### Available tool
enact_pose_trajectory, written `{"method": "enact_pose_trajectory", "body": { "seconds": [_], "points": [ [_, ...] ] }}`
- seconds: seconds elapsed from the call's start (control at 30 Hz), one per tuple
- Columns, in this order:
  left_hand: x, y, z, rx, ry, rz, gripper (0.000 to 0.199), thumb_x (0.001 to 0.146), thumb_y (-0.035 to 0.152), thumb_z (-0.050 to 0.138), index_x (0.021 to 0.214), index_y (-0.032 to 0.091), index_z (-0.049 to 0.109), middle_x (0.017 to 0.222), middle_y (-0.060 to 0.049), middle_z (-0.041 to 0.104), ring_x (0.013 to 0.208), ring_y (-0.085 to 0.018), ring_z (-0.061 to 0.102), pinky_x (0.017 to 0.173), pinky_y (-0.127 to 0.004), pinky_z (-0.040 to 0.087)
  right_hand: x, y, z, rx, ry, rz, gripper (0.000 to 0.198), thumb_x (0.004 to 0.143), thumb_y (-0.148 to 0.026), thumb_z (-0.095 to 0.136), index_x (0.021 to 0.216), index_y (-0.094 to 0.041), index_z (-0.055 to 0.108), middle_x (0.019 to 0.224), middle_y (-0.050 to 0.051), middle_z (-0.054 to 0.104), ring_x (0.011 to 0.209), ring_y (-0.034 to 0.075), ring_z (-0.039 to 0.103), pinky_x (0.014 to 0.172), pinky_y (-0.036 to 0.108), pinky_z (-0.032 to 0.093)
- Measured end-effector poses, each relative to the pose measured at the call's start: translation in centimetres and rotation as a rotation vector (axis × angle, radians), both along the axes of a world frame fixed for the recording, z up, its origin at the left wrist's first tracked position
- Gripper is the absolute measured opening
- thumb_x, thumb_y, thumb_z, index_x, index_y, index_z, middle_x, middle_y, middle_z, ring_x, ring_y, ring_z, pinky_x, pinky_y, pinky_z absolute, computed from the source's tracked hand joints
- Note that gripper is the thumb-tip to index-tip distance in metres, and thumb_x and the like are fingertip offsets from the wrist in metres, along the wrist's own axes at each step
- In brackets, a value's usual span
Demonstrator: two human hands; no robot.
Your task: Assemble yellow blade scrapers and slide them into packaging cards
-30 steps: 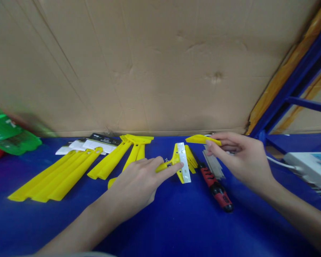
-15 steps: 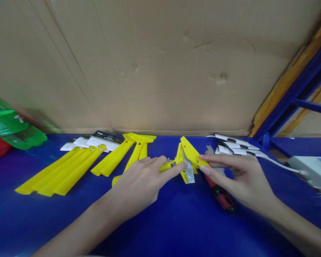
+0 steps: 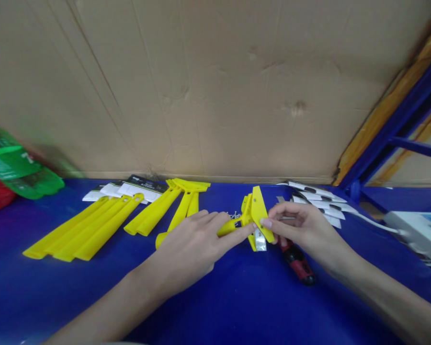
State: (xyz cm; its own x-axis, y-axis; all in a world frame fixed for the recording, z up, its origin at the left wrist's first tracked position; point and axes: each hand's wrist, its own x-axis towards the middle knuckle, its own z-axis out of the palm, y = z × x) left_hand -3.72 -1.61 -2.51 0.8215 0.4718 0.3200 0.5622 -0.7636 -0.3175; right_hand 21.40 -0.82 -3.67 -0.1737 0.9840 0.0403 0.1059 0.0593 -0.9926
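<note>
My left hand (image 3: 192, 244) is closed around the handle of a yellow scraper (image 3: 247, 211), its index finger stretched toward the head. A silver blade (image 3: 261, 242) sticks out below the head. My right hand (image 3: 305, 227) pinches a yellow cover plate (image 3: 261, 213) with small holes, between thumb and fingers. The plate stands upright along the blade side of the head; whether it touches all along I cannot tell. Just under my right hand lies a tool with a red and black handle (image 3: 298, 264), its far end hidden. Small silver pieces (image 3: 233, 215), perhaps screws, lie behind the scraper.
Several yellow handles (image 3: 89, 230) lie at left beside black and white packages (image 3: 143, 187). More yellow scraper bodies (image 3: 187, 189) are behind my left hand. White and black packets (image 3: 316, 196) and a white box with a cable (image 3: 413, 230) are at right. A green bottle (image 3: 17, 165) lies far left.
My right hand has turned the cover plate from a slant to nearly upright and brought it against the scraper head. My left hand has moved slightly right, still holding the scraper.
</note>
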Motion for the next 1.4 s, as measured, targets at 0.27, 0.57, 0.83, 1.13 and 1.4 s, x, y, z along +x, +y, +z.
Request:
{"method": "enact_pose_trajectory", "body": {
  "seconds": [0.27,0.57,0.83,1.13,1.4],
  "points": [
    [0.0,-0.2,0.0,0.041,-0.007,-0.02,0.066,0.093,-0.005,0.043,0.147,0.027,0.058,0.11,-0.009,0.075,0.095,-0.026,0.074,0.086,-0.044,0.064,-0.4,-0.4,1.4,-0.045,-0.007,0.047,0.035,0.062,-0.046,0.096,0.074,-0.018,0.079,0.056,-0.001,0.068,0.045,0.009,0.053,0.043,0.023,0.042],
    [0.1,-0.3,-1.3,0.072,-0.147,-0.025,0.057,0.091,-0.006,0.04,0.137,0.021,0.058,0.116,-0.01,0.077,0.105,-0.029,0.076,0.091,-0.05,0.065,-0.4,-0.4,1.1,-0.005,-0.026,0.07,0.034,0.065,-0.046,0.095,0.078,-0.021,0.076,0.064,-0.001,0.069,0.05,0.01,0.055,0.045,0.023,0.043],
    [0.2,-0.5,-0.8,0.101,-0.162,-0.067,0.059,0.092,-0.007,0.037,0.138,0.022,0.059,0.113,-0.009,0.078,0.103,-0.027,0.077,0.087,-0.045,0.066,-0.5,-0.3,1.3,0.043,-0.014,0.096,0.036,0.062,-0.041,0.098,0.076,-0.02,0.073,0.067,-0.002,0.071,0.058,0.012,0.06,0.055,0.025,0.05],
    [-0.2,-0.5,-1.0,0.136,-0.175,-0.102,0.052,0.096,-0.003,0.039,0.137,0.019,0.061,0.116,-0.009,0.078,0.103,-0.026,0.076,0.09,-0.042,0.065,-0.1,-0.5,1.2,-0.044,0.036,0.184,0.031,0.071,-0.049,0.092,0.077,-0.021,0.08,0.077,0.002,0.078,0.07,0.018,0.071,0.069,0.03,0.058],
    [0.0,-0.6,-0.2,0.15,-0.131,-0.116,0.055,0.102,0.001,0.036,0.139,0.031,0.063,0.111,-0.007,0.076,0.089,-0.022,0.075,0.081,-0.038,0.065,-0.5,-0.7,2.0,-0.027,0.015,0.101,0.031,0.064,-0.04,0.097,0.063,-0.02,0.074,0.052,-0.005,0.063,0.048,0.009,0.053,0.047,0.02,0.043]
  ]
}}
